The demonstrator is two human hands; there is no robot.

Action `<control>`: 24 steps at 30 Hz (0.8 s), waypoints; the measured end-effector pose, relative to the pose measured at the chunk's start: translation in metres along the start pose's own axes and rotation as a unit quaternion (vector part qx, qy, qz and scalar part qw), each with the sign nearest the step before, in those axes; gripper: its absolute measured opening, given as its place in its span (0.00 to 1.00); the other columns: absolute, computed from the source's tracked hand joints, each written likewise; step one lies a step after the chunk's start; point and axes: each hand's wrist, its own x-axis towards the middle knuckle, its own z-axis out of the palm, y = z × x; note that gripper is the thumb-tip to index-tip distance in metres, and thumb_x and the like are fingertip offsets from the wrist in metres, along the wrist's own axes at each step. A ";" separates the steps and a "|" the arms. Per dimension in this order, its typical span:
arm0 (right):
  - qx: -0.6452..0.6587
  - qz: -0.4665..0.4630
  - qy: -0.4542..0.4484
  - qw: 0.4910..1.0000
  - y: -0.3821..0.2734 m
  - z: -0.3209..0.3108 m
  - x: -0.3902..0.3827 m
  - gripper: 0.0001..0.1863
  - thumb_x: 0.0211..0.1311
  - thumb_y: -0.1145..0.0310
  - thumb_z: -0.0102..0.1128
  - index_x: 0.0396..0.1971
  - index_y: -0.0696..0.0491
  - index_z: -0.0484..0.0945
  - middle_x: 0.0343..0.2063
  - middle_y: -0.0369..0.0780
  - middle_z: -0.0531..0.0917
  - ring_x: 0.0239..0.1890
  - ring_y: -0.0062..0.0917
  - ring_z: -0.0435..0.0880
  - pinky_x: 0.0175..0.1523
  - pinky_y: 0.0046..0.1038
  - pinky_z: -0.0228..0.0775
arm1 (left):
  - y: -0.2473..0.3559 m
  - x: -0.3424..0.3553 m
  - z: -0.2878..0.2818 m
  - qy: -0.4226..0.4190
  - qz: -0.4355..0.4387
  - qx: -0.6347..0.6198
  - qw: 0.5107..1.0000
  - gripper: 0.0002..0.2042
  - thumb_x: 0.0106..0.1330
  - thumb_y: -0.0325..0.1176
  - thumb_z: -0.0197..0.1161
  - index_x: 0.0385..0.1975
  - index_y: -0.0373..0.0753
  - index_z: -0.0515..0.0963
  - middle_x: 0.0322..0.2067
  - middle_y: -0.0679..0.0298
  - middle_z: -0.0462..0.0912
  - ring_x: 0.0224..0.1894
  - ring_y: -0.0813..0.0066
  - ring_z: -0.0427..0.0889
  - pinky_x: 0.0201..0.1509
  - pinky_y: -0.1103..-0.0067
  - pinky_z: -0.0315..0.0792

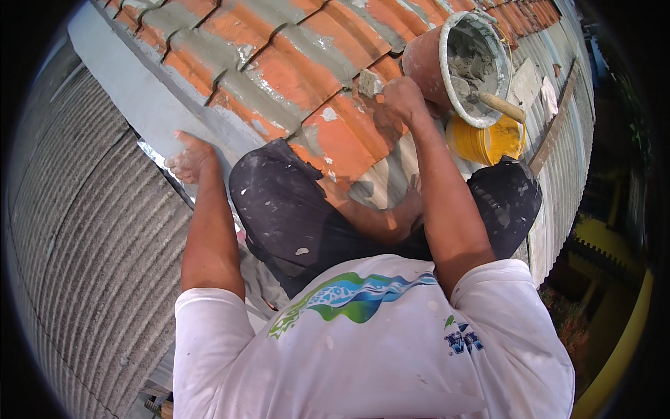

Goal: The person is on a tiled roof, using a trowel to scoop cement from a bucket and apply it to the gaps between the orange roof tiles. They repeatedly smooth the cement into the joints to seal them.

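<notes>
My right hand [405, 99] is closed around a small tool with a grey, mortar-coated end [370, 83], just over the orange roof tiles [342, 133]; its grip is hidden in my fingers. Grey mortar is smeared in bands across the tiles. Beside that hand a reddish bucket [422, 63] tilts toward me, with grey mortar [474, 63] inside. A wooden handle [501, 107] sticks out over its rim. Below it sits a yellow pail [486, 140]. My left hand [192, 159], thumb apart from bent fingers, rests at the edge of a smooth grey ledge [132, 84], apparently holding nothing.
Grey corrugated roofing [91, 209] spreads below the ledge on the left. More corrugated sheet [569, 133] lies on the right, with a wooden strip [555, 115] across it. The roof drops off past its right edge. My bent legs [286, 202] are between my arms.
</notes>
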 end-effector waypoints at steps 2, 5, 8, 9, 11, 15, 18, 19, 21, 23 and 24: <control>-0.074 -0.112 0.008 0.991 0.002 0.016 -0.009 0.12 0.61 0.70 0.59 0.28 0.63 0.87 0.31 0.53 0.88 0.38 0.45 0.89 0.45 0.44 0.78 | 0.001 0.000 -0.002 0.000 0.003 -0.002 1.000 0.51 0.70 0.74 0.49 0.69 0.22 0.63 0.63 0.38 0.75 0.69 0.42 0.74 0.75 0.57 0.65; 0.193 0.030 0.000 0.981 0.002 0.032 -0.012 0.11 0.60 0.71 0.60 0.24 0.62 0.83 0.25 0.49 0.85 0.29 0.38 0.85 0.37 0.41 0.74 | 0.000 -0.001 -0.002 0.015 0.012 0.003 1.000 0.51 0.70 0.74 0.49 0.69 0.22 0.64 0.62 0.38 0.76 0.68 0.42 0.75 0.74 0.57 0.66; 0.318 0.170 -0.029 0.932 -0.004 0.030 -0.014 0.11 0.61 0.71 0.59 0.21 0.60 0.81 0.19 0.44 0.81 0.21 0.31 0.79 0.29 0.39 0.67 | -0.003 0.002 0.000 0.005 0.008 0.003 1.000 0.52 0.70 0.75 0.48 0.69 0.22 0.64 0.62 0.38 0.76 0.68 0.43 0.75 0.74 0.57 0.66; 0.313 0.135 -0.008 0.940 -0.009 0.025 -0.016 0.11 0.61 0.71 0.59 0.20 0.59 0.80 0.17 0.42 0.79 0.19 0.29 0.77 0.26 0.38 0.65 | -0.004 0.003 0.001 0.002 0.009 0.002 1.000 0.52 0.71 0.75 0.48 0.69 0.22 0.64 0.62 0.38 0.76 0.68 0.43 0.75 0.74 0.57 0.66; 0.262 0.110 0.007 0.959 -0.023 0.010 -0.020 0.12 0.62 0.71 0.57 0.19 0.57 0.80 0.16 0.40 0.78 0.16 0.26 0.75 0.22 0.36 0.61 | -0.006 0.004 0.003 0.004 0.007 0.007 1.000 0.52 0.71 0.75 0.47 0.69 0.22 0.64 0.63 0.38 0.76 0.68 0.44 0.75 0.74 0.57 0.65; 0.500 0.338 -0.049 0.796 -0.061 -0.006 -0.032 0.11 0.64 0.72 0.57 0.23 0.59 0.81 0.18 0.42 0.80 0.19 0.29 0.79 0.23 0.35 0.62 | -0.004 0.004 0.008 0.035 0.003 0.007 0.999 0.52 0.71 0.75 0.47 0.69 0.22 0.64 0.63 0.39 0.75 0.69 0.43 0.73 0.75 0.57 0.63; 0.518 0.331 -0.012 0.789 -0.086 0.018 -0.037 0.10 0.63 0.74 0.59 0.28 0.64 0.85 0.21 0.50 0.85 0.29 0.36 0.90 0.31 0.38 0.72 | -0.002 0.002 0.006 0.019 -0.007 0.000 1.000 0.52 0.71 0.76 0.47 0.69 0.23 0.64 0.63 0.39 0.75 0.70 0.43 0.73 0.76 0.56 0.62; 0.483 0.299 0.003 0.823 -0.092 0.031 -0.037 0.10 0.63 0.73 0.59 0.29 0.64 0.86 0.21 0.50 0.86 0.29 0.36 0.90 0.32 0.39 0.73 | -0.002 0.001 0.005 0.019 -0.005 -0.005 1.000 0.52 0.71 0.76 0.46 0.69 0.23 0.64 0.63 0.39 0.75 0.70 0.43 0.72 0.76 0.56 0.62; 0.429 0.239 0.022 0.871 -0.103 0.055 -0.036 0.11 0.63 0.71 0.60 0.31 0.64 0.87 0.24 0.51 0.88 0.30 0.38 0.90 0.36 0.42 0.76 | -0.002 0.002 0.003 -0.005 -0.014 0.000 1.000 0.52 0.71 0.76 0.46 0.69 0.23 0.64 0.63 0.39 0.75 0.70 0.43 0.72 0.76 0.56 0.62; 0.394 0.193 0.009 0.899 -0.116 0.069 -0.036 0.13 0.64 0.69 0.60 0.33 0.63 0.88 0.28 0.53 0.89 0.33 0.42 0.91 0.41 0.45 0.78 | -0.002 0.004 0.004 -0.004 -0.014 0.001 1.000 0.51 0.71 0.76 0.46 0.68 0.23 0.65 0.63 0.39 0.75 0.70 0.43 0.72 0.76 0.56 0.62; 0.379 0.174 -0.006 0.909 -0.122 0.070 -0.039 0.14 0.64 0.68 0.60 0.35 0.63 0.88 0.30 0.53 0.90 0.34 0.44 0.91 0.44 0.46 0.80 | -0.003 0.006 0.005 0.000 -0.011 0.002 1.000 0.51 0.71 0.76 0.46 0.68 0.23 0.65 0.63 0.39 0.75 0.70 0.43 0.72 0.76 0.56 0.62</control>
